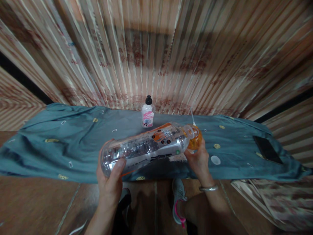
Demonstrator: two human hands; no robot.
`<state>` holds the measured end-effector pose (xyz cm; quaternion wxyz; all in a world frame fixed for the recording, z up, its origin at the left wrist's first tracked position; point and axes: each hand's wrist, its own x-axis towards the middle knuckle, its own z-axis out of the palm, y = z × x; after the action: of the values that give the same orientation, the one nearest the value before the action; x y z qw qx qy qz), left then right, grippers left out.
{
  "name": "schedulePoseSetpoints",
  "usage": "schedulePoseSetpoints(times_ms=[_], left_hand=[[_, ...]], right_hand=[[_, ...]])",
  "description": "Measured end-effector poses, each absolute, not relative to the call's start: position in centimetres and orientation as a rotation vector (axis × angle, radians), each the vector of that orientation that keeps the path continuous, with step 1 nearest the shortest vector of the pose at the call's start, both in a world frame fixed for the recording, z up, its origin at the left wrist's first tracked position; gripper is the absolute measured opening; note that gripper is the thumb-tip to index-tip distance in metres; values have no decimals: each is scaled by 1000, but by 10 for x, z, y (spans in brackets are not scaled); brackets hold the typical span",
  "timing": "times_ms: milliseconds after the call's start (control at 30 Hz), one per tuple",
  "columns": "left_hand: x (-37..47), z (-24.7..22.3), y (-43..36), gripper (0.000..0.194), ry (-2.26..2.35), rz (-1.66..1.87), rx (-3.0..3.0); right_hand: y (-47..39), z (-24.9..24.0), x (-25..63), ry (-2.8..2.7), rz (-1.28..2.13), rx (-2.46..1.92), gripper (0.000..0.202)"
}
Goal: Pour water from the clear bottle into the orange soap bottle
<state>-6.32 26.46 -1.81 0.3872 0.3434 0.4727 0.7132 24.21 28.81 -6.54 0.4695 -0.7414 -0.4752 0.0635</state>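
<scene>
A large clear plastic bottle (144, 148) with an orange and white label is tilted over the cloth, its neck pointing right. My left hand (111, 179) is wrapped round its base end, thumb on top. By the neck, my right hand (199, 160) has its fingers closed round a smaller container of orange liquid (195, 138), whose top meets the large bottle's mouth. Part of that container is hidden behind the neck. A thin whitish tube (192, 116) rises behind it. Upright behind the large bottle stands a small clear bottle (147, 116) with a black cap and pink label.
A teal patterned cloth (80, 143) covers the long narrow surface. On its right lie a round white disc (215, 160) and a dark flat phone-like object (267, 149). Striped curtains (151, 58) hang close behind. Below the front edge, shoes (179, 199) show on the tiled floor.
</scene>
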Motion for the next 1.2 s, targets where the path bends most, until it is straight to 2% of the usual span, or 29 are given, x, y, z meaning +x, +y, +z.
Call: schedulePoseSetpoints(times_ms=[267,633,1200], left_hand=[[-61,-15,264,67,1222,1808,875],[-64,-19,263,69,1237,1773,916],[-64,-18,263,69,1235,1766,926]], right_hand=[[289,-63,241,-1135,178,-1820,109],[289,-68,243,-1173,176,-1798,101],[288,-66,243,-1179,184,-1798,102]])
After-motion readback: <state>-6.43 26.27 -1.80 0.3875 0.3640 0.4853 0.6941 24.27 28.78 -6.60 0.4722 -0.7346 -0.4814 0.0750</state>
